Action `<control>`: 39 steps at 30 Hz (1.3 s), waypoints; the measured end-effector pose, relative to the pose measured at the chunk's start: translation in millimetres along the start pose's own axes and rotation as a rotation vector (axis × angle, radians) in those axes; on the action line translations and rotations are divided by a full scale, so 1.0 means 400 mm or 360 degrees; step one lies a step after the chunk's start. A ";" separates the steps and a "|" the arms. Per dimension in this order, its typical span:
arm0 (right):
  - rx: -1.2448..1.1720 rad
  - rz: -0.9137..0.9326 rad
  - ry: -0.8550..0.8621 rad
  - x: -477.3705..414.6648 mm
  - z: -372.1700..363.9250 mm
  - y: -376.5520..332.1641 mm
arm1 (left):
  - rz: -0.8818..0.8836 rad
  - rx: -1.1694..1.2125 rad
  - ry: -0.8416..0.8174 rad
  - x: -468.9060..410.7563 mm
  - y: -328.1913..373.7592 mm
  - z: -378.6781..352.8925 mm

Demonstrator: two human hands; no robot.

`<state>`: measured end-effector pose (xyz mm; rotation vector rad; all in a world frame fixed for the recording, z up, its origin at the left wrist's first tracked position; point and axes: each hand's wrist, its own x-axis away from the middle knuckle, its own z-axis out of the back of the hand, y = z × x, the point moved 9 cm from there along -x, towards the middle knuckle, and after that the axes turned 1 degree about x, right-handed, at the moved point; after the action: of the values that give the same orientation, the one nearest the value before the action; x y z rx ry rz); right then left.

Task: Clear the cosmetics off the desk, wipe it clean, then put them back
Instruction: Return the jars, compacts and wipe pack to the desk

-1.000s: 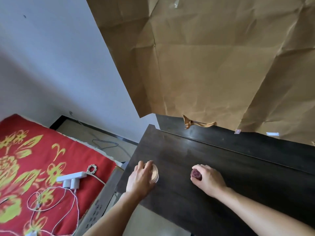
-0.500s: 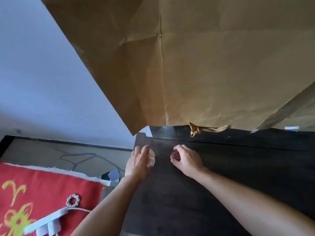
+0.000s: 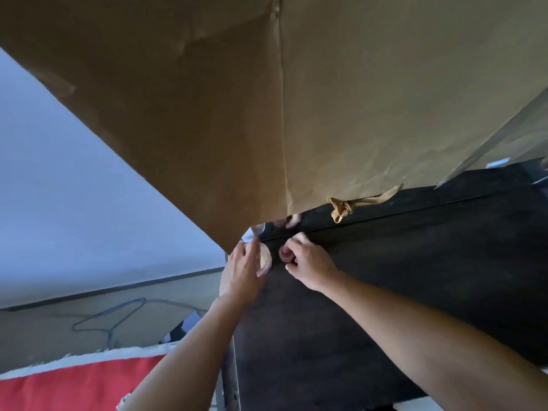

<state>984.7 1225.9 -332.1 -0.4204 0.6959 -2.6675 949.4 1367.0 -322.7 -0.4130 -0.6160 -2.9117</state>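
My left hand (image 3: pixel 241 269) grips a round clear jar with a pale beige top (image 3: pixel 264 258) at the far left corner of the dark wooden desk (image 3: pixel 400 277). Just to its right, my right hand (image 3: pixel 308 264) holds a small dark red jar (image 3: pixel 285 253) between the fingertips, resting on the desk close to the raised back ledge. The two jars are a little apart. A glossy strip behind them mirrors the fingers.
A large sheet of brown paper (image 3: pixel 296 114) hangs over the back of the desk, with a knotted paper strip (image 3: pixel 344 207) at its lower edge. Left of the desk are a white wall, a floor with a blue cable (image 3: pixel 118 314), and a red blanket (image 3: pixel 89 384).
Both hands have carried their jars from the middle of the desk toward its far left corner. The view has tilted up and closer to the paper.
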 end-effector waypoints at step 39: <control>0.0333 -0.0952 0.0592 1.199 0.832 1.138 | -0.1316 -0.0428 0.0044 0.423 1.581 -0.375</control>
<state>794.7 523.6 -195.7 -0.0734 0.4202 -3.3978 871.6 718.4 -166.5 -0.1565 -0.4631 -3.8047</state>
